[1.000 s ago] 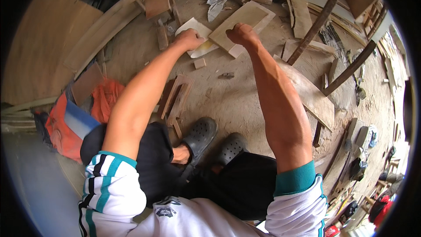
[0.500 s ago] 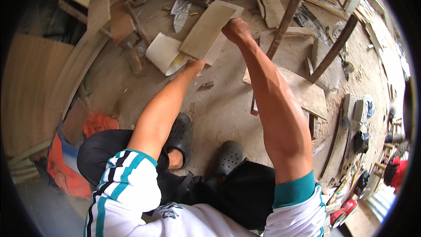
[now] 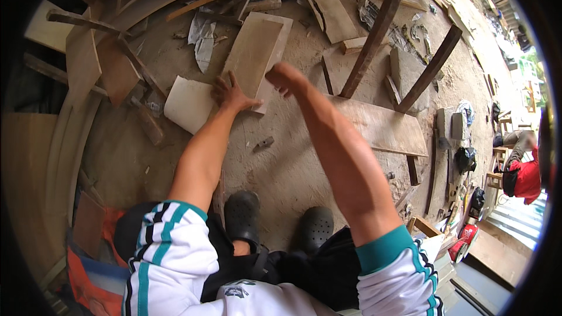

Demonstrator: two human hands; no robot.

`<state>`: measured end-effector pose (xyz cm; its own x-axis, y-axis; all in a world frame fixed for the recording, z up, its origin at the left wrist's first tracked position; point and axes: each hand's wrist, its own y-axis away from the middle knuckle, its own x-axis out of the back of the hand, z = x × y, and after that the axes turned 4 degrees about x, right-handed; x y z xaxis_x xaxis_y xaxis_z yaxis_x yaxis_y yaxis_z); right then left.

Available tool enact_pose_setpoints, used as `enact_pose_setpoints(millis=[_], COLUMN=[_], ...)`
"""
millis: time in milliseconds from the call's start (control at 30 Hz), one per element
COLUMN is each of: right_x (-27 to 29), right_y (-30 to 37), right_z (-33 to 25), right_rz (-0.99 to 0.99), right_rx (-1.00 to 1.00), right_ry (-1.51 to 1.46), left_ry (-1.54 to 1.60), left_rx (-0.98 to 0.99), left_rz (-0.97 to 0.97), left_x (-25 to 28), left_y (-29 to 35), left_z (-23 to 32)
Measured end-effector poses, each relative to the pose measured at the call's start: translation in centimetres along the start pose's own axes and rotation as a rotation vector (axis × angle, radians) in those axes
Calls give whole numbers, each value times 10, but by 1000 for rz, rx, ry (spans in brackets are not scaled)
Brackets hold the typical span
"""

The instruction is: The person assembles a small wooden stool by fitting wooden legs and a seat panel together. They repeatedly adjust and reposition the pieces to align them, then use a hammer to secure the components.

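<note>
Two stacked wooden boards lie on the dirt floor ahead of me, the narrower upper board (image 3: 250, 47) on top of the lower board (image 3: 284, 35), which shows along the right side. My left hand (image 3: 233, 95) rests on the near left corner of the upper board, fingers spread. Just off the stack's right edge hovers my right hand (image 3: 284, 79), its fingers loosely bent and apart, with nothing visible in them. A curved pale sheet (image 3: 188, 104) lies left of the boards, partly behind my left hand. Nearer my feet is a small dark block (image 3: 264, 143).
An upturned wooden piece with legs (image 3: 374, 41) stands to the right, its flat panel (image 3: 386, 126) low. Concrete blocks (image 3: 451, 123) sit farther right. Crumpled paper (image 3: 202, 41) and scrap planks (image 3: 325, 3) lie beyond. A person in red (image 3: 524, 178) is at the far right.
My right hand has let go of the boards' far right edge and drawn back nearer. My left hand has shifted from the near edge onto the top. The view has also turned.
</note>
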<state>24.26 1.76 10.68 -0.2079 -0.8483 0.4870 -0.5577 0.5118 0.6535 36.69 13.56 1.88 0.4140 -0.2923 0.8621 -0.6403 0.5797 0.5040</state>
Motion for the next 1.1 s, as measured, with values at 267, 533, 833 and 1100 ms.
enact_pose_setpoints(millis=[267, 533, 833, 1100], right_x=[-102, -123, -111, -35], right_y=[-45, -72, -41, 17], right_z=[48, 23, 18, -44], right_rz=[126, 263, 260, 447], right_rx=[-324, -374, 10, -18], right_ry=[-253, -675, -937, -422], left_ry=[50, 506, 800, 464], left_rx=[-31, -285, -391, -302], left_rz=[5, -115, -455, 128], left_x=[8, 17, 34, 73], left_y=[-9, -47, -48, -49], left_z=[-28, -91, -101, -103])
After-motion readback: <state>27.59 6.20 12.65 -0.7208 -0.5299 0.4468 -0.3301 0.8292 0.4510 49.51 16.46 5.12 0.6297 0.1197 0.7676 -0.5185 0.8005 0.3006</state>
